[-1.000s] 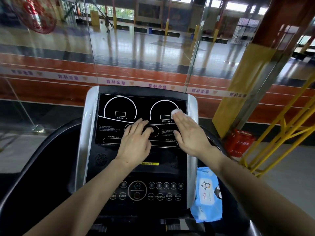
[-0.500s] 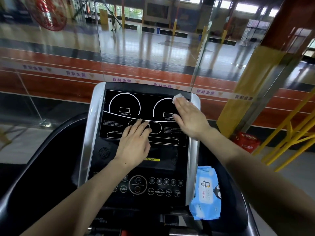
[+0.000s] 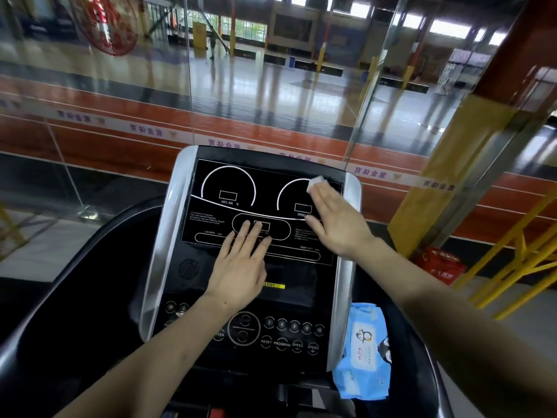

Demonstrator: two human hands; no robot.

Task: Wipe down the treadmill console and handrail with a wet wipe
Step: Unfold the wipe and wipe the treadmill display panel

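Note:
The treadmill console [image 3: 211, 224] is a black panel with two white dials and silver side rails. My right hand [image 3: 336, 220] lies flat on its upper right part, pressing a white wet wipe [image 3: 315, 183] against the speed dial; only a corner of the wipe shows past my fingertips. My left hand [image 3: 241, 267] rests flat on the middle of the panel, fingers together, holding nothing. The black curved handrail [image 3: 75, 267] sweeps round on the left and also runs down the right side.
A blue pack of wet wipes [image 3: 363, 351] lies in the tray right of the console. Round buttons [image 3: 281, 334] fill the lower panel. A glass wall [image 3: 271, 95] stands just behind the console. Yellow railings [image 3: 518, 257] and a red bag [image 3: 440, 265] are at the right.
My right hand slid the wipe up the right side of the panel, from below the speed dial to its top. My left hand stayed in place on the panel.

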